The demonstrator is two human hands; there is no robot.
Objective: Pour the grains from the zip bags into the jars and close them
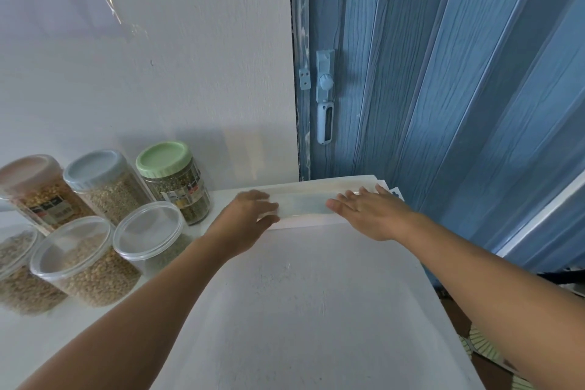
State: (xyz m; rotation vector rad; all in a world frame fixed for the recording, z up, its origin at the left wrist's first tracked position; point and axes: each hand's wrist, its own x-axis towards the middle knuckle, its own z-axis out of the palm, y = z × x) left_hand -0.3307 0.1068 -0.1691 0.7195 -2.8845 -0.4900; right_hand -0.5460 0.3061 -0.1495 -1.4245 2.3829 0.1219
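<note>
A flat stack of empty clear zip bags (pixel 304 203) lies at the far edge of the white table (pixel 285 310), against the wall. My left hand (pixel 250 215) rests on the stack's left end, fingers bent over it. My right hand (pixel 367 209) lies flat on its right end, fingers straight. Several lidded jars of grains stand at the left: one with a green lid (pixel 172 177), one with a grey-blue lid (pixel 104 184), one with a pinkish lid (pixel 38 190), and clear-lidded tubs (pixel 85 260) in front.
A blue folding door (pixel 443 89) with a pale latch (pixel 325 95) stands behind the table's right side. The white wall (pixel 158 57) backs the jars. The table's right edge drops off near the door.
</note>
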